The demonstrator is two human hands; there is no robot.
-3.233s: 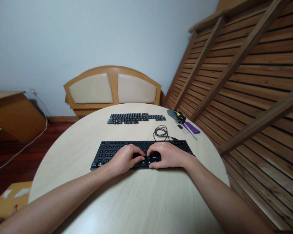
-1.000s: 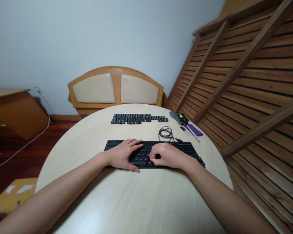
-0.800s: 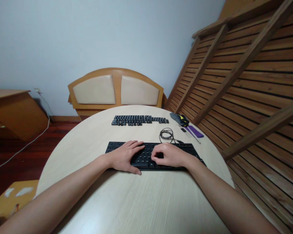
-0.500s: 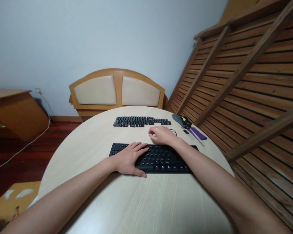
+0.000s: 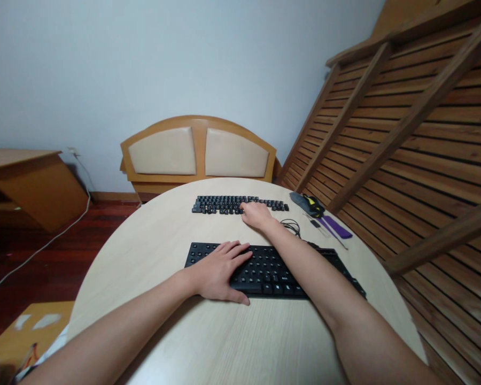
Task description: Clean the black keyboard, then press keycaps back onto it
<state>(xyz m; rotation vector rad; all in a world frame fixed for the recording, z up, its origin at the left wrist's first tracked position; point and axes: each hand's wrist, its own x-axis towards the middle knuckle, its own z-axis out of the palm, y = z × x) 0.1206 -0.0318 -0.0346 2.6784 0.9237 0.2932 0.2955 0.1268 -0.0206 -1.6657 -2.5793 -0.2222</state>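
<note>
A black keyboard [image 5: 256, 271] with many of its keycaps off lies across the middle of the table. My left hand [image 5: 220, 270] rests flat on its left half, fingers spread and thumb over the front edge. Further back, loose black keycaps [image 5: 220, 204] stand in rows. My right hand [image 5: 257, 215] reaches over the keyboard to the near edge of these rows, right of their middle. Its fingers are curled together, fingertips among the keycaps; whatever is between them is hidden. The right forearm covers part of the keyboard.
A coiled black cable [image 5: 292, 225] lies behind the keyboard. At the table's right edge are a purple strip [image 5: 337, 226], thin tools and a grey-and-yellow item [image 5: 310, 203]. A slatted wooden panel [image 5: 417, 139] leans at the right; a headboard [image 5: 200, 144] stands behind the round table [image 5: 144, 251].
My right hand has moved forward, from just behind the keyboard to the rows of loose keycaps. My left hand stays on the keyboard. The view has shifted slightly.
</note>
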